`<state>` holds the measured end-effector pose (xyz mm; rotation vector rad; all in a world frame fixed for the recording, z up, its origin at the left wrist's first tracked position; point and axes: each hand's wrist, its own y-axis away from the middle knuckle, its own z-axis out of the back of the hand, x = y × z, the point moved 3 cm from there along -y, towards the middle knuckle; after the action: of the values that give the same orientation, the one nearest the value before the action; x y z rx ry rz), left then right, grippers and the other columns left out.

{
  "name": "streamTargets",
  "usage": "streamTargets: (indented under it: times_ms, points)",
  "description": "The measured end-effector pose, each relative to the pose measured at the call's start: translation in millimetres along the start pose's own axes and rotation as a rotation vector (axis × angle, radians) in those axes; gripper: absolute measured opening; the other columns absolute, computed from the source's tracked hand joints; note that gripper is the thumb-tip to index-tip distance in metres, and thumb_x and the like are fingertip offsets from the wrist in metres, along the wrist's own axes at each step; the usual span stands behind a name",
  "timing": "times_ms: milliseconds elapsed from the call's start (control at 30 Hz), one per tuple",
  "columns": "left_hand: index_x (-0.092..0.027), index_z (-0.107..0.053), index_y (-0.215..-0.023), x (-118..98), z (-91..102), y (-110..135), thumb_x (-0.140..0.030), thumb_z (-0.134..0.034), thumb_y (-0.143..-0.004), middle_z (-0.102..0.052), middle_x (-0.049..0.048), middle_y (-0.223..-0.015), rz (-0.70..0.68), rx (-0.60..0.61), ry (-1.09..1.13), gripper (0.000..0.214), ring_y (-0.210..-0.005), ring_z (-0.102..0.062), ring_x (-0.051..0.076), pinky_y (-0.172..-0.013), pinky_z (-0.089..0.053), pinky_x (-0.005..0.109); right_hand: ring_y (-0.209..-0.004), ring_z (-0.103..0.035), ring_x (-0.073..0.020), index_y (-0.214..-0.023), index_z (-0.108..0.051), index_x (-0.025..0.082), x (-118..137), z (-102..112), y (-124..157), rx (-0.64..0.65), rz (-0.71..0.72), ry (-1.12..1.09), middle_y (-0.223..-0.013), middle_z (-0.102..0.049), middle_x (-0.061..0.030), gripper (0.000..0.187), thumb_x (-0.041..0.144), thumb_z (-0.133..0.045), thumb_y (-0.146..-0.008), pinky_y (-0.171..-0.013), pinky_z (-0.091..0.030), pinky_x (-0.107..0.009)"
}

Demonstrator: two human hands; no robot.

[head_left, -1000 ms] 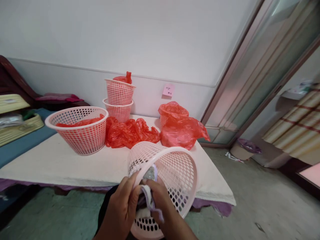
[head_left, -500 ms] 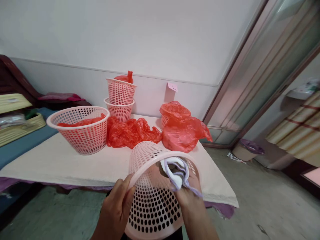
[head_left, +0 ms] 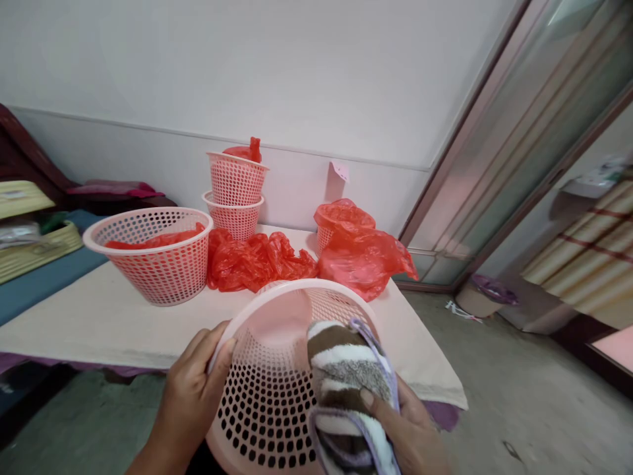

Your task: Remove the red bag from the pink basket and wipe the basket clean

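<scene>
A pink plastic basket (head_left: 264, 396) with a perforated wall is tilted on its side, its mouth facing me. My left hand (head_left: 195, 382) grips its rim on the left, thumb inside and fingers outside. A folded striped towel (head_left: 346, 369) in brown, white and grey, edged in purple, is in my right hand (head_left: 408, 422). The thumb presses on the towel's front while the other fingers are behind it. The towel is over the right side of the basket's mouth and hides part of the rim.
On the cream-covered table (head_left: 123, 330) stand a wide pink basket (head_left: 163, 274), two stacked small baskets (head_left: 237, 181), crumpled red plastic bags (head_left: 257, 260) and a red-bagged basket (head_left: 346, 218). A waste bin (head_left: 479, 297) stands on the floor at right.
My right hand has come out of the basket with the towel, which now shows its striped face. The basket has shifted left and its mouth has turned more towards me.
</scene>
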<state>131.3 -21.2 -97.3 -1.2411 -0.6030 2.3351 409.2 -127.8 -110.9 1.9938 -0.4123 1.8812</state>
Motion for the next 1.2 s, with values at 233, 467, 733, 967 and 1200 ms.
streamTargets:
  times_ms: [233, 467, 733, 967, 1200]
  points:
    - [-0.026, -0.061, -0.114, -16.9, 9.0, -16.8, -0.034, -0.052, -0.094, -0.058, -0.0014, -0.095, 0.017, 0.105, 0.066, 0.023, -0.095, -0.058, 0.014, -0.084, -0.041, 0.024, -0.112, -0.057, -0.0277, -0.134, -0.049, 0.018, 27.8, 22.0, -29.7, -0.254, 0.588, 0.824, -0.128, -0.056, -0.0127, 0.062, 0.024, -0.053, -0.072, -0.095, -0.045, -0.042]
    - [-0.026, -0.063, -0.106, -39.9, 6.3, -44.3, -0.037, -0.057, -0.091, -0.060, -0.0012, -0.093, -0.066, 0.170, 0.019, 0.019, -0.086, -0.057, 0.014, -0.078, -0.043, 0.027, -0.078, -0.064, -0.0223, -0.090, -0.065, 0.018, -38.2, 19.2, -68.7, 0.204, 0.156, 0.613, -0.079, -0.069, -0.0028, 0.027, 0.024, -0.051, -0.068, -0.071, -0.048, -0.029]
    - [-0.029, -0.050, -0.128, -12.9, 0.7, -7.7, -0.049, -0.065, -0.081, -0.051, 0.0050, -0.136, 0.222, 0.069, 0.196, 0.053, -0.118, -0.054, 0.023, -0.097, -0.047, 0.038, -0.067, -0.067, -0.0244, -0.086, -0.067, 0.017, -101.5, 4.9, -38.2, 0.028, -0.277, -0.013, -0.071, -0.071, -0.0021, 0.027, 0.035, -0.063, -0.066, -0.065, -0.051, -0.033]
    - [-0.018, -0.039, -0.140, 35.2, -59.4, 68.4, -0.035, -0.062, -0.082, -0.052, 0.0133, -0.142, 0.540, 0.180, 0.416, 0.065, -0.132, -0.048, 0.029, -0.113, -0.035, 0.050, -0.078, -0.071, -0.0264, -0.095, -0.068, 0.014, -114.5, -15.0, -11.7, -0.008, -0.348, -0.228, -0.079, -0.074, -0.0058, 0.034, 0.036, -0.070, -0.070, -0.072, -0.054, -0.035]
    - [-0.015, -0.061, -0.121, 44.5, -71.7, 76.5, -0.022, -0.055, -0.077, -0.067, 0.0112, -0.126, 0.738, 0.158, 0.581, 0.046, -0.119, -0.061, 0.028, -0.100, -0.050, 0.045, -0.092, -0.069, -0.0302, -0.094, -0.072, 0.019, -107.3, 13.4, -32.4, -0.086, -0.070, 0.456, -0.091, -0.075, -0.0087, 0.033, 0.036, -0.068, -0.065, -0.082, -0.052, -0.038]
